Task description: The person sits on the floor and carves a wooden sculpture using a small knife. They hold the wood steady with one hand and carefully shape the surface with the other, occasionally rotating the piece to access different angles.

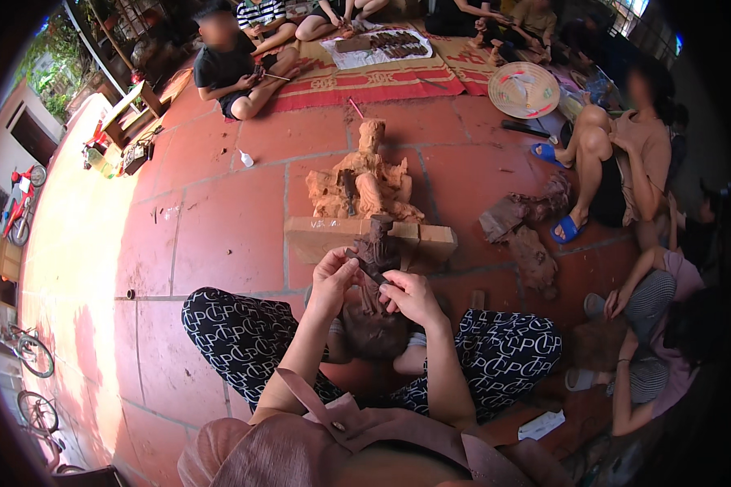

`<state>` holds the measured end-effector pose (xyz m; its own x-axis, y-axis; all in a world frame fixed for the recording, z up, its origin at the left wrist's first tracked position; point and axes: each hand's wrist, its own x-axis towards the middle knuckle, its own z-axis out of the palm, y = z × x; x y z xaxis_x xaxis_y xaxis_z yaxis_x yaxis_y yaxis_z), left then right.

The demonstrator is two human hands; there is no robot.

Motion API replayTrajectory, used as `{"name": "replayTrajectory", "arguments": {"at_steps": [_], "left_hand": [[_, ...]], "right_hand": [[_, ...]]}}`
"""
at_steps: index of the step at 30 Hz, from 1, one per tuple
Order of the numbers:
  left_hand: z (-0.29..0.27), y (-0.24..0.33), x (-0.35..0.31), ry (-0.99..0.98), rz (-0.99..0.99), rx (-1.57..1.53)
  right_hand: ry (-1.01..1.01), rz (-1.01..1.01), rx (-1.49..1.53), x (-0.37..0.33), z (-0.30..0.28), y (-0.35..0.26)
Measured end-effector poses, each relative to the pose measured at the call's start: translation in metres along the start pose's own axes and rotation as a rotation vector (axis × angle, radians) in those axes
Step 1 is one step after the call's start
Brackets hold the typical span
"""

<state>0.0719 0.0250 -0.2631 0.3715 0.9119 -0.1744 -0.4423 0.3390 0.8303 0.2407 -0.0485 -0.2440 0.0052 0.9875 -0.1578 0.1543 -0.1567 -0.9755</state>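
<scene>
Between my knees a dark brown wood carving [375, 331] leans with its top end against a pale wooden block [325, 233]. Over the carving, my left hand [333, 274] pinches one end of a thin dark strip-like tool [369, 268]. My right hand [409, 295] is closed around the other end, with the thumb along it. Whether the tool touches the carving I cannot tell. Behind the block stands a larger orange-brown carved figure [369, 180], seated and rough-cut.
A small white bottle [246, 158] stands on the red tiles. Dark wood carvings [528, 213] lie at right, near a person in blue sandals [568, 230]. A conical hat [524, 90] and a red patterned mat [317, 89] with several seated people are beyond. Another person sits close at right.
</scene>
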Motion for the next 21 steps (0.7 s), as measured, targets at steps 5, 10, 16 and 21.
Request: {"name": "replayTrajectory", "arguments": {"at_steps": [5, 10, 16, 21], "left_hand": [[-0.027, 0.001, -0.006, 0.074, -0.052, -0.068], [-0.031, 0.001, -0.011, 0.06, -0.103, -0.213], [-0.011, -0.009, -0.012, 0.01, -0.228, -0.256], [-0.003, -0.024, -0.013, -0.026, -0.24, -0.144]], "right_hand": [[0.1, -0.036, 0.066, 0.001, -0.004, 0.006], [0.238, -0.09, 0.537, 0.004, -0.008, 0.007], [0.2, -0.114, 0.618, 0.004, 0.012, -0.002], [0.137, -0.004, 0.683, 0.008, 0.01, 0.021]]}}
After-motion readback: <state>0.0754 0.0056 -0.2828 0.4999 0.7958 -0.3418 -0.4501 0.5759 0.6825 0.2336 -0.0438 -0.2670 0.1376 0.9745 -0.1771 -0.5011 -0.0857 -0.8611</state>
